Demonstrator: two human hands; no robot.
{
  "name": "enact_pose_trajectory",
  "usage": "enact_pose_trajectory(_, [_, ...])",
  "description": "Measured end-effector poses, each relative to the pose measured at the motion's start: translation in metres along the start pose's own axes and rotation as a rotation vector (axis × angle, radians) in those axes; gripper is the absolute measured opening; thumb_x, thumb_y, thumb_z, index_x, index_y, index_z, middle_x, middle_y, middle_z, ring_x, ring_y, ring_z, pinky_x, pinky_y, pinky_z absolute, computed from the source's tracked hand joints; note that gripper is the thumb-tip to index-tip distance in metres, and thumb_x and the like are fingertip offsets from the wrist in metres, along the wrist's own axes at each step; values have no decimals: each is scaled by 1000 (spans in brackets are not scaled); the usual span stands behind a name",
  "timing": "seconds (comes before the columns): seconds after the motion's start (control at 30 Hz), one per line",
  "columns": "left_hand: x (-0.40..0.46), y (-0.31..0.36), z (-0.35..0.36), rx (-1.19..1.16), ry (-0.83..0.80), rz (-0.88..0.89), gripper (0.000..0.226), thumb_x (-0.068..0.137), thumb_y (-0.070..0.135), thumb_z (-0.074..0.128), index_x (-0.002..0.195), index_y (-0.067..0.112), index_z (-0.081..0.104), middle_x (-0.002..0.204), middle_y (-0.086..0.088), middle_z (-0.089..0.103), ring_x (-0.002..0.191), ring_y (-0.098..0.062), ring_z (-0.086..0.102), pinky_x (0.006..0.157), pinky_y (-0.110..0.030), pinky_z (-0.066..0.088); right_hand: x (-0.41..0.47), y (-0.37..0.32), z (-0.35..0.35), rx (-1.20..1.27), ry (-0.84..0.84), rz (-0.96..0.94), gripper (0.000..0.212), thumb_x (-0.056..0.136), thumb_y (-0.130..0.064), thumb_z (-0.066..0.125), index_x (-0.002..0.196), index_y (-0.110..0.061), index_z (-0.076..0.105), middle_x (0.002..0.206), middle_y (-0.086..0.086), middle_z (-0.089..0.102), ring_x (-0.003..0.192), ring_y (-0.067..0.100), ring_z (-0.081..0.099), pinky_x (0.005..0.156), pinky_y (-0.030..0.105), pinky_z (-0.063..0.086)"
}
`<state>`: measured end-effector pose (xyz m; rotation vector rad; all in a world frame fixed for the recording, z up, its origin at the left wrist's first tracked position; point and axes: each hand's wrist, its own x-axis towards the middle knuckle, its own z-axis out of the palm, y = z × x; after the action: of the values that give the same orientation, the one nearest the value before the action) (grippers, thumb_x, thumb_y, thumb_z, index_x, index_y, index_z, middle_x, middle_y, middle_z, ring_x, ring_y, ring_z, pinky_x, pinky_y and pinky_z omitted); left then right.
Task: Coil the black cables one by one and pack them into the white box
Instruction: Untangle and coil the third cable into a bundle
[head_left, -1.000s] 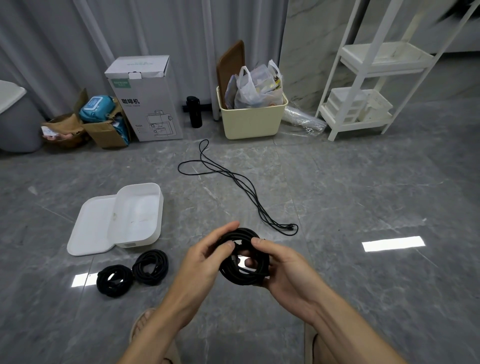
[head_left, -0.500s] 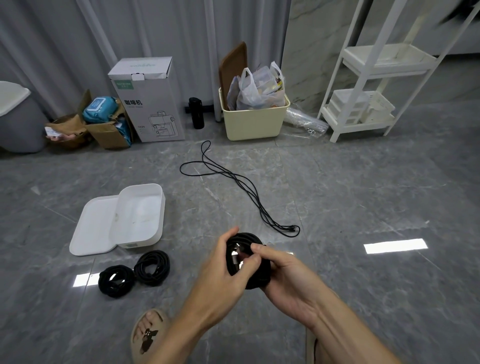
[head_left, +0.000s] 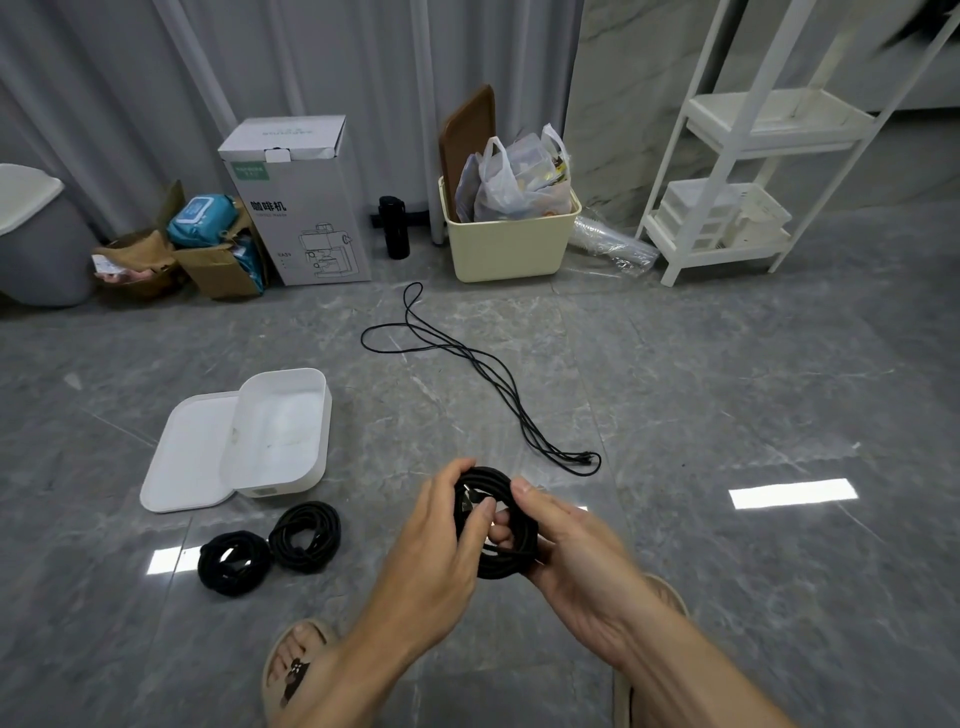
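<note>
Hands meet over the floor in front of us, both wrapped round one coil of black cable. Our left hand curls its fingers over the coil's left side, thumb up at the top edge, one fingertip tucked into the middle of the loops. Our right hand cups the coil from the right and below, thumb lying across the upper strands, fingers folded round the underside.

Left of our left fingers, two coiled cables lie touching on the floor: a nearer one and one just beside it. Beyond these sits the white box, open, resting partly on its lid, with no cable inside.

Past our fingertips a loose cable trails across the floor, one end near our right thumb, apart from it.

Below the hands we see a sandalled foot.
</note>
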<state>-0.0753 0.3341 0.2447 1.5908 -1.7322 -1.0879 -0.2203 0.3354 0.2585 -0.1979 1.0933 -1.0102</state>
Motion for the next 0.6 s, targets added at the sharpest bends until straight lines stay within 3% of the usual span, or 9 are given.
enact_pose_trajectory(0.13, [-1, -2, 1, -5, -49, -18, 36, 97, 51, 35, 132, 47, 27, 119, 32, 42, 109, 25, 41, 84, 2, 34, 1, 2, -1, -94, -16, 18, 41, 96, -27, 63, 113, 9, 69, 80, 12, 65, 67, 15, 63, 69, 27, 57])
enact_pose_trajectory(0.27, [-4, 1, 1, -33, -12, -12, 43, 88, 58, 30, 128, 44, 35, 117, 26, 49, 107, 23, 43, 82, 2, 34, 0, 5, 1, -119, -41, 31, 38, 99, -28, 59, 109, 6, 72, 78, 11, 65, 66, 15, 62, 71, 28, 56])
enact_pose_trajectory(0.4, [-1, 6, -4, -67, 76, 21, 18, 96, 43, 50, 114, 42, 48, 95, 17, 64, 95, 10, 58, 76, -5, 40, -1, 6, 5, -21, -91, 60, 40, 102, -24, 53, 117, 10, 66, 76, 10, 61, 65, 15, 58, 70, 26, 55])
enact_pose_trajectory(0.47, [3, 9, -10, -120, 81, 17, 16, 92, 38, 62, 107, 38, 57, 83, 12, 70, 84, 0, 65, 72, -9, 43, -1, 5, 5, -12, -96, 54, 38, 103, -22, 52, 117, 10, 66, 74, 9, 61, 65, 14, 58, 68, 25, 54])
enact_pose_trajectory(0.6, [6, 13, -19, -162, 73, 2, 18, 85, 31, 73, 100, 36, 64, 86, 20, 71, 85, -1, 67, 74, -11, 47, -3, 2, 8, -74, -102, 51, 34, 99, -23, 57, 111, 7, 68, 73, 8, 59, 67, 14, 56, 72, 27, 49])
